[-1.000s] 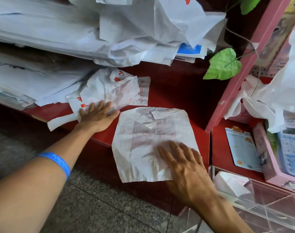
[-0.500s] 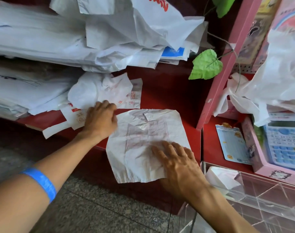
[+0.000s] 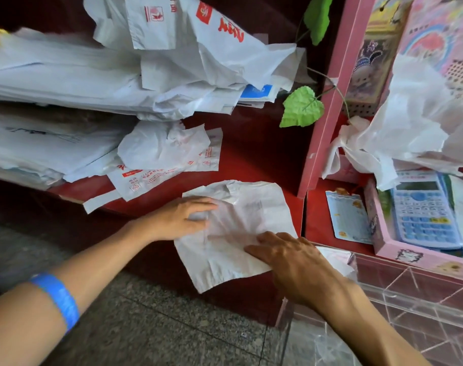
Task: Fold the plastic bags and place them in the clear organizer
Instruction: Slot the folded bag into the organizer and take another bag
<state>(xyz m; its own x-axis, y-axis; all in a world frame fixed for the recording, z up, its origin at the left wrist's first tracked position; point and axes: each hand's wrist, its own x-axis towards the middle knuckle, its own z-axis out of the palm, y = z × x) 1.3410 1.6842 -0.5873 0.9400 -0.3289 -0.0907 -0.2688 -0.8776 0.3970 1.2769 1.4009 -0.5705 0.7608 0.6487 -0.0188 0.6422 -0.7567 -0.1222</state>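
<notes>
A flattened white plastic bag [image 3: 246,220] lies on the red shelf [image 3: 254,154], its lower part hanging over the front edge. My left hand [image 3: 183,217] rests on the bag's left side with fingers stretched across it. My right hand [image 3: 291,260] presses flat on the bag's lower right part. A second white bag with red print [image 3: 161,159] lies crumpled behind, untouched. The clear organizer [image 3: 410,299] with its divided compartments sits at the lower right, and a folded white bag [image 3: 333,260] shows in its near corner.
Large heaps of white bags [image 3: 93,80] fill the shelf's back and left. A pink partition [image 3: 328,122] bounds the shelf on the right, with green fabric leaves [image 3: 301,107] beside it. Beyond are loose bags [image 3: 410,128], a blue calculator [image 3: 423,210] and a card [image 3: 346,217]. Grey stone floor lies below.
My left hand has left the red-printed bag and moved right onto the flat bag's left side. My right hand has stayed pressed on that bag.
</notes>
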